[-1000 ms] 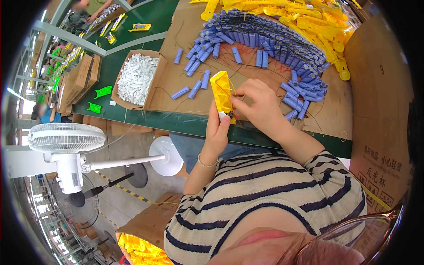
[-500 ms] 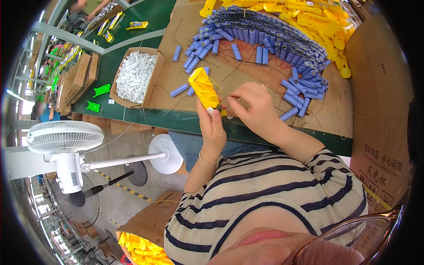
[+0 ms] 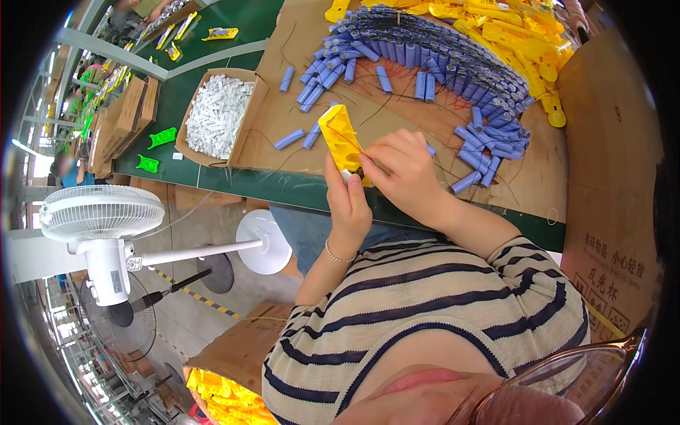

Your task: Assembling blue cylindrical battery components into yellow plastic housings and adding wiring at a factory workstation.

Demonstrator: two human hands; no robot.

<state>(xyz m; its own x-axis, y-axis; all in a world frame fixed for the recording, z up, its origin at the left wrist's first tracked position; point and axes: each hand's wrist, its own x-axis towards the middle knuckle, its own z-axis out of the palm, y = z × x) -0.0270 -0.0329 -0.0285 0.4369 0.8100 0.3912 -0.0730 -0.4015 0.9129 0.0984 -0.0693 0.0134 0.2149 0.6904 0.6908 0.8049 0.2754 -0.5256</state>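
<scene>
My left hand [image 3: 348, 205] holds a yellow plastic casing [image 3: 340, 138] upright at the table's front edge, with thumb and fingers around its lower end. A small white piece shows at that lower end, beside some dark small parts that I cannot make out. Thin wires run along the casing's hollow side. My right hand [image 3: 405, 173] is closed in a pinch at that side, its fingertips on a thin wire near the casing's lower half. Loose blue cylindrical battery cells [image 3: 289, 139] lie just beyond the casing, trailing dark wires.
A dense curved bank of blue cells [image 3: 425, 57] stands farther back, and yellow casings [image 3: 510, 35] are heaped behind it. At left are a cardboard box [image 3: 247, 127] of small white parts and two green pieces [image 3: 163, 137]. A white fan [image 3: 103, 212] stands left; a tall carton [image 3: 602, 163] stands right.
My right hand has come in to the casing, and its fingers have closed at the wire. My left hand and the casing have shifted slightly right.
</scene>
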